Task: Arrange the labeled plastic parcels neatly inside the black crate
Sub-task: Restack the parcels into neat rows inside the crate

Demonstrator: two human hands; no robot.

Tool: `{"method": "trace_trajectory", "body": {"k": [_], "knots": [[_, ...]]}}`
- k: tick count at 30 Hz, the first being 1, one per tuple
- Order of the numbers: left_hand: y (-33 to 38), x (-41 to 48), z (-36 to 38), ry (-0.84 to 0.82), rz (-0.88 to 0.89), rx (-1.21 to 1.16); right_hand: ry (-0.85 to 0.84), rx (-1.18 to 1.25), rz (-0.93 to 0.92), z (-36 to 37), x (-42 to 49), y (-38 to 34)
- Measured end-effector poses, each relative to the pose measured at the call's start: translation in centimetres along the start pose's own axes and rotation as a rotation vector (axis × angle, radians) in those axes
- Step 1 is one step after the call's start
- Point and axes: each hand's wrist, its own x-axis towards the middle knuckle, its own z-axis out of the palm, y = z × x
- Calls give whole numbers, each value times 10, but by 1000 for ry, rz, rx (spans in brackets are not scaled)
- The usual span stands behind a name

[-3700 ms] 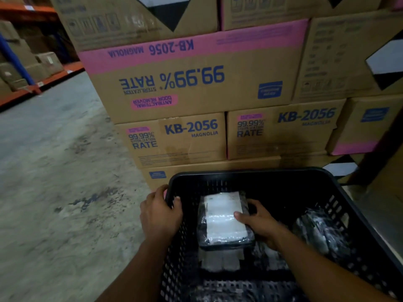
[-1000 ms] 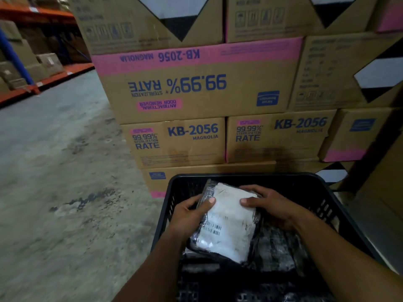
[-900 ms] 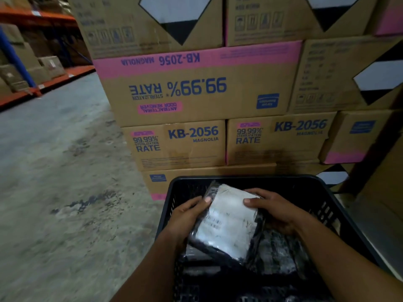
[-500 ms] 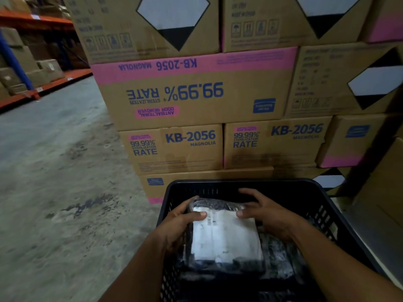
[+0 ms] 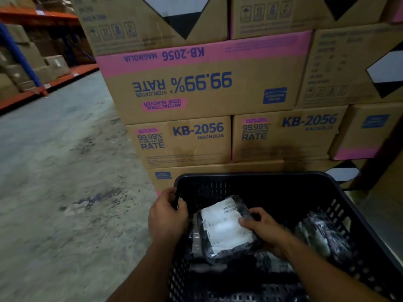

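Note:
The black slotted crate [image 5: 250, 177] fills the lower right of the head view. Inside it, a dark plastic parcel with a white label [image 5: 222, 227] lies tilted on top of other parcels at the left-middle. My right hand [image 5: 263, 231] grips this parcel's right edge, fingers curled over the label. My left hand [image 5: 166, 216] is wrapped around the crate's left rim, thumb inside the wall. Another shiny wrapped parcel [image 5: 322, 234] leans against the crate's right wall. More parcels beneath are dark and hard to tell apart.
Stacked cardboard boxes [image 5: 196, 83] printed KB-2056 stand close behind the crate. Bare concrete floor [image 5: 54, 182] stretches to the left. Orange and blue shelving [image 5: 26, 68] with cartons runs along the far left.
My left hand has let go of the labelled parcel and taken hold of the crate's left rim. The parcel has tilted and shifted right, now held by my right hand alone.

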Motion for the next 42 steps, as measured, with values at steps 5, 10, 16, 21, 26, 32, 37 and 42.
{"method": "trace_trajectory", "body": {"k": [5,10,16,21,26,32,37,42], "knots": [[-21,-6,1,-70,127,123,90,-67,1,40,21,31],[-26,-6,8,-145,134,181,15,-130,30,79,42,27],[-29,-1,11,-201,98,245,-52,-233,21,78,54,30],[-25,-4,12,-216,176,392,-31,-350,-27,69,44,30],[-18,-19,31,-233,412,485,-3,-441,9,45,35,22],[-26,-33,83,-524,300,470,40,-764,-63,-16,24,43],[-45,-37,104,-581,215,599,45,-1037,-82,-16,36,59],[-56,-39,113,-529,225,641,-46,-1323,-2,-1,48,71]]}}
